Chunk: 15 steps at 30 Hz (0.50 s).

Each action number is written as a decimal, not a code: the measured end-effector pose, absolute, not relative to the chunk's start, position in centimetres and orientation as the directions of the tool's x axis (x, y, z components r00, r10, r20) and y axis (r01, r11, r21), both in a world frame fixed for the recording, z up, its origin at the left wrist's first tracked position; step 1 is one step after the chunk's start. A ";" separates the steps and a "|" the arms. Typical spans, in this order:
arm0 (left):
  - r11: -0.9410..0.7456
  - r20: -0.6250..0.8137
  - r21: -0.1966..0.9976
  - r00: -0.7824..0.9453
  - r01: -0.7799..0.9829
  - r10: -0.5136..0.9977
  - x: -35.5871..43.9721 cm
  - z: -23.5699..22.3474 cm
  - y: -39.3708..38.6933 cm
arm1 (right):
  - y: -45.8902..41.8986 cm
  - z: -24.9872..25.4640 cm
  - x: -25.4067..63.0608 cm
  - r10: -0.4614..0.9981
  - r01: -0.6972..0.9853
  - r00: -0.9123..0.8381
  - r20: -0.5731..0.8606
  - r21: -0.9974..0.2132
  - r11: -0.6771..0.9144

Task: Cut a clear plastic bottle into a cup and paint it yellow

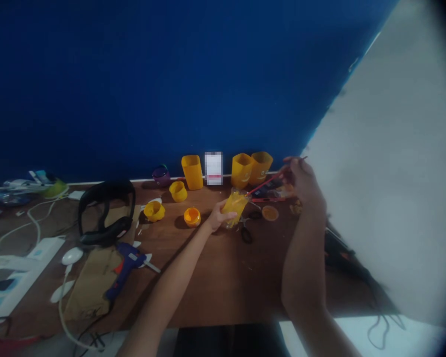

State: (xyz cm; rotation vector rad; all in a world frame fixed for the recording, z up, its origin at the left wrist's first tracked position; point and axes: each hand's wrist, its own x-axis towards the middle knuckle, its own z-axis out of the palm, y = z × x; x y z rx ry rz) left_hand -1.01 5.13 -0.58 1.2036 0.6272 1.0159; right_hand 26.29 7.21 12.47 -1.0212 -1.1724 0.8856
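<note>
My left hand (217, 218) is closed around a see-through container coated in yellow (235, 207), tilted above the table. In my right hand (300, 179) is a thin red paintbrush (265, 184), its tip at the container's upper edge. An open jar of orange-yellow paint (192, 217) stands left of my left hand. Dark-handled scissors (247, 233) lie just right of the container. A small round lid (270, 213) with orange on it rests below my right hand.
Yellow cups (192, 172) line the wall, two with faces (241, 171). Small yellow pots (154, 211) and a purple pot (161, 175) stand left. A blue glue gun (125, 267) lies on cardboard (91, 282), near a black headset (106, 230) and white power strip (26, 277).
</note>
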 end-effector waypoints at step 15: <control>0.007 0.106 0.975 0.495 -0.220 0.863 -0.7 -0.5 5.4 | 7.9 11.3 26.9 0.955 -0.050 0.167 0.247 -0.965 0.258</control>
